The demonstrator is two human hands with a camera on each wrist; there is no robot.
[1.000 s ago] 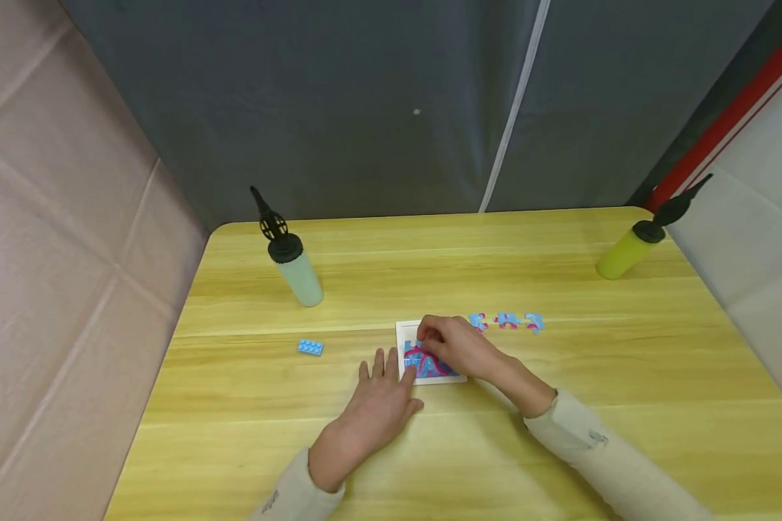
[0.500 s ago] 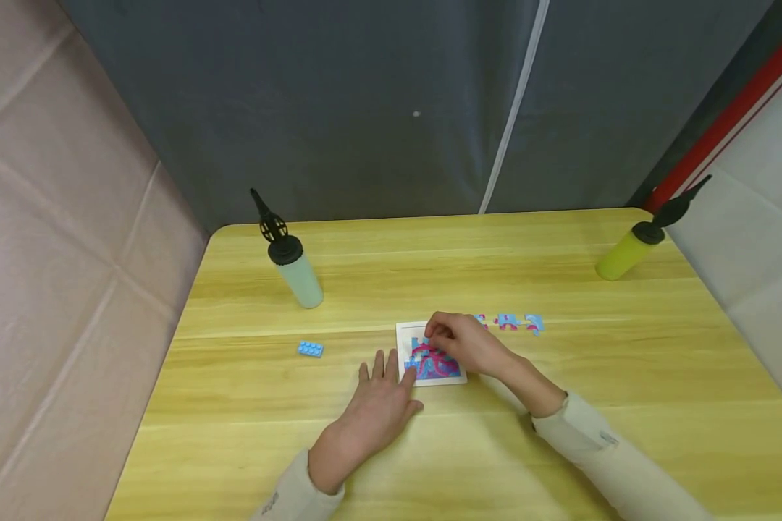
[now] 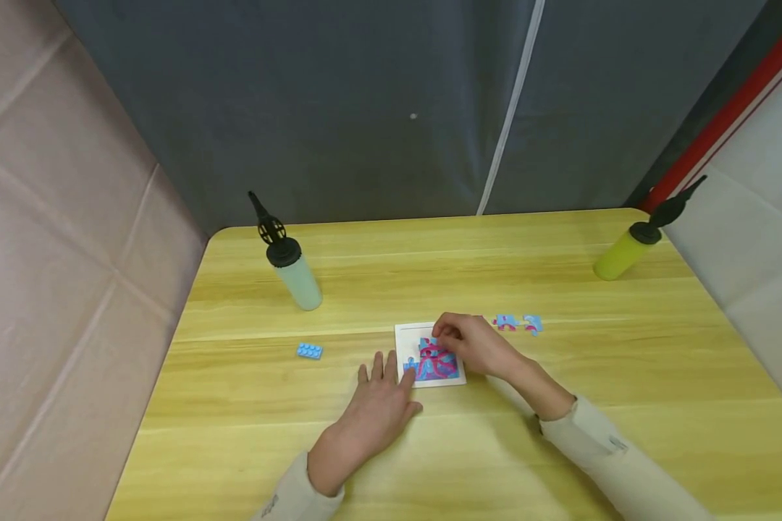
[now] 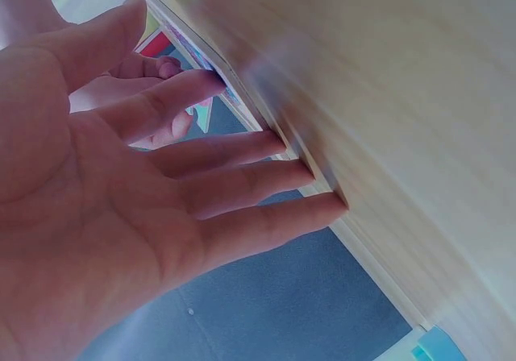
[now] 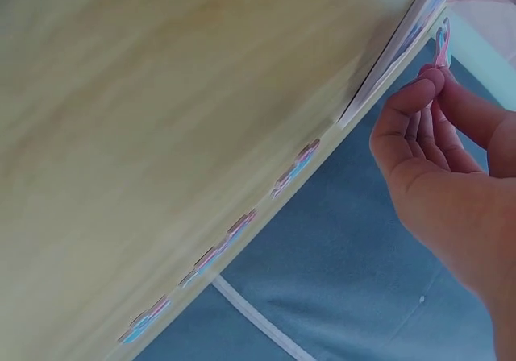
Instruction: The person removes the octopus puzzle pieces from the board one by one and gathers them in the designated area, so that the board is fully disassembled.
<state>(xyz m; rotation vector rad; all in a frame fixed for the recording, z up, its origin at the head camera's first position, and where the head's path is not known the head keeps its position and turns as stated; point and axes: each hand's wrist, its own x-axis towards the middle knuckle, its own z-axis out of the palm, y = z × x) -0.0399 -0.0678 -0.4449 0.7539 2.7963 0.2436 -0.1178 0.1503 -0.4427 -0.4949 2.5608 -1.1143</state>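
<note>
A white puzzle frame (image 3: 409, 334) with a partly built blue and pink picture lies at the table's middle. My right hand (image 3: 444, 336) hovers over its upper right part and pinches a small blue-pink puzzle piece (image 5: 441, 42) between thumb and fingertips (image 5: 416, 95). My left hand (image 3: 384, 367) lies flat on the table, fingers straight, with its index finger touching the frame's lower left edge. In the left wrist view the left hand (image 4: 242, 168) has its straight fingers against the tabletop beside the frame (image 4: 211, 57).
Two loose puzzle pieces (image 3: 518, 323) lie right of the frame. A blue brick (image 3: 309, 351) sits to the left. A pale green pump bottle (image 3: 292, 273) stands back left and a yellow-green one (image 3: 620, 255) back right. Grey curtain behind the table.
My right hand has shifted a little right and toward me over the frame, uncovering more of the picture and hiding the nearest loose piece. The left hand has stayed put.
</note>
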